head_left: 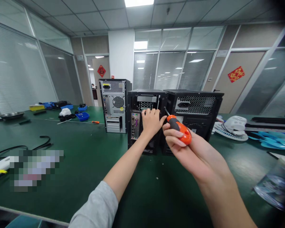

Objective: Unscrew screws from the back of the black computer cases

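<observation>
My right hand is wrapped round the orange and black handle of a screwdriver, whose thin shaft points up and left toward the rear of a black computer case. My left hand rests on the back panel of that case, fingers curled against its right edge near the screwdriver tip. A second black case stands directly to its right, and a third, silver-backed case stands to the left, slightly farther back. All three stand upright on the green table.
Blue bins and small tools lie at the far left of the table, with black cables nearer. A white fan and blue fan blades lie at the right. A clear bottle stands at the right edge.
</observation>
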Action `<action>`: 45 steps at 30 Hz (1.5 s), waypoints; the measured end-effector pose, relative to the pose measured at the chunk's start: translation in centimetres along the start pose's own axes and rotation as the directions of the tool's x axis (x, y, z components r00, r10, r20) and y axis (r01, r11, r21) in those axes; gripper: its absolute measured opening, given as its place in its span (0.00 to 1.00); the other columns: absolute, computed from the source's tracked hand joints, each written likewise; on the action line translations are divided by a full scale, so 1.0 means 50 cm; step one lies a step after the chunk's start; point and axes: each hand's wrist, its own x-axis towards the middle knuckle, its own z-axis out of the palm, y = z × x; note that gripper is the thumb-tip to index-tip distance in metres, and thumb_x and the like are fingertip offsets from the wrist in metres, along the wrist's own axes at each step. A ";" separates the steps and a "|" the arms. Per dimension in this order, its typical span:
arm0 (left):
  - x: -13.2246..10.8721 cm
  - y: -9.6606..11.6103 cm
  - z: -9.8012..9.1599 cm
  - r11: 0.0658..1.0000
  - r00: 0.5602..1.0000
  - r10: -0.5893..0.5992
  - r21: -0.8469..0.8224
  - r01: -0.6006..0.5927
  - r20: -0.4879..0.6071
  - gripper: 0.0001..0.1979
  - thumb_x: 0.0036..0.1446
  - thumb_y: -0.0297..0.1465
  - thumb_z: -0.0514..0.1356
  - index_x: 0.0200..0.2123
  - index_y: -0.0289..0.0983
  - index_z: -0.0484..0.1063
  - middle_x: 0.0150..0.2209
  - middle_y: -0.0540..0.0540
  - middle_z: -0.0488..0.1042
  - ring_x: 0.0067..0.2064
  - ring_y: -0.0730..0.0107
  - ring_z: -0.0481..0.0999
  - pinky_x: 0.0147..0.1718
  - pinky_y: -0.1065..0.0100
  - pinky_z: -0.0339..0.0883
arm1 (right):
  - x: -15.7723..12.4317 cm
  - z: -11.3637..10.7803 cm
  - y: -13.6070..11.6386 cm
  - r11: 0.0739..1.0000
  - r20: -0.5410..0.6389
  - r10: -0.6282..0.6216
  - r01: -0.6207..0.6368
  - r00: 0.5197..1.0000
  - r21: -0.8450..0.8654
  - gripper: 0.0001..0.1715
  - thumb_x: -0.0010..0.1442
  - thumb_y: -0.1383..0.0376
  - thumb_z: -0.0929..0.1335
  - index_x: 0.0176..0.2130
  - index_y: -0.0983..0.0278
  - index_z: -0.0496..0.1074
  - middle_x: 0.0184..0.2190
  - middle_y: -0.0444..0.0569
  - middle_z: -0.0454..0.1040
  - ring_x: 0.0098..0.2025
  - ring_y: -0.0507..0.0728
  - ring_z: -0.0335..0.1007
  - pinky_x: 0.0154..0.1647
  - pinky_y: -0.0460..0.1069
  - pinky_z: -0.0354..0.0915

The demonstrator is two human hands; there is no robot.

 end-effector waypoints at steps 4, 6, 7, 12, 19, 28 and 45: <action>-0.002 0.001 -0.006 1.000 1.000 0.010 0.002 -0.010 0.012 0.17 0.64 0.43 0.48 0.41 0.39 0.71 0.40 0.44 0.74 0.47 0.58 0.68 0.52 0.55 0.54 | 0.002 -0.015 -0.010 1.000 0.012 -0.013 0.013 1.000 0.004 0.15 0.64 0.75 0.55 0.38 0.64 0.66 0.29 0.43 0.61 0.22 0.43 0.59 0.18 0.34 0.62; -0.002 0.001 -0.008 1.000 1.000 0.011 0.001 -0.011 0.019 0.17 0.63 0.42 0.48 0.41 0.39 0.71 0.41 0.44 0.74 0.47 0.58 0.68 0.52 0.55 0.54 | 0.004 -0.022 -0.011 0.999 0.074 -0.012 0.016 0.997 -0.048 0.14 0.63 0.75 0.56 0.38 0.63 0.66 0.28 0.43 0.62 0.24 0.44 0.61 0.20 0.34 0.64; -0.002 0.001 -0.008 1.000 1.000 0.011 0.002 -0.011 0.022 0.17 0.64 0.42 0.48 0.41 0.39 0.71 0.41 0.44 0.74 0.46 0.58 0.68 0.52 0.55 0.54 | 0.005 -0.025 -0.011 0.998 0.093 -0.008 0.015 0.996 -0.067 0.14 0.62 0.76 0.57 0.38 0.63 0.67 0.28 0.43 0.62 0.24 0.44 0.62 0.20 0.35 0.65; -0.001 0.001 -0.011 1.000 1.000 0.014 0.003 -0.014 0.024 0.18 0.64 0.41 0.47 0.42 0.38 0.71 0.41 0.44 0.74 0.46 0.58 0.68 0.53 0.55 0.54 | 0.008 -0.023 -0.010 1.000 0.058 0.004 -0.003 0.998 -0.012 0.20 0.59 0.80 0.55 0.40 0.61 0.67 0.30 0.43 0.66 0.27 0.44 0.66 0.23 0.34 0.66; 0.000 -0.006 -0.020 0.998 0.997 0.049 0.030 -0.051 0.067 0.16 0.63 0.40 0.49 0.43 0.39 0.71 0.42 0.43 0.74 0.47 0.57 0.68 0.52 0.55 0.55 | 0.017 -0.026 -0.004 0.999 0.085 0.009 -0.006 0.996 -0.035 0.23 0.56 0.82 0.55 0.39 0.62 0.69 0.33 0.45 0.69 0.31 0.45 0.70 0.28 0.37 0.70; 0.000 -0.008 -0.034 0.995 1.000 0.002 -0.098 -0.004 -0.018 0.16 0.62 0.39 0.51 0.49 0.38 0.68 0.45 0.44 0.74 0.49 0.61 0.68 0.54 0.58 0.54 | 0.019 -0.005 -0.010 0.998 0.044 -0.049 0.051 0.998 -0.027 0.26 0.58 0.81 0.53 0.40 0.59 0.68 0.27 0.42 0.68 0.27 0.45 0.69 0.28 0.36 0.70; -0.042 0.011 -0.033 0.845 0.863 0.042 -0.444 -0.299 -0.503 0.06 0.62 0.31 0.54 0.43 0.40 0.66 0.39 0.47 0.73 0.44 0.71 0.73 0.44 0.65 0.70 | 0.042 0.002 0.010 0.999 -0.043 -0.016 0.018 0.999 0.047 0.24 0.58 0.81 0.52 0.35 0.61 0.68 0.27 0.42 0.70 0.27 0.44 0.70 0.32 0.36 0.69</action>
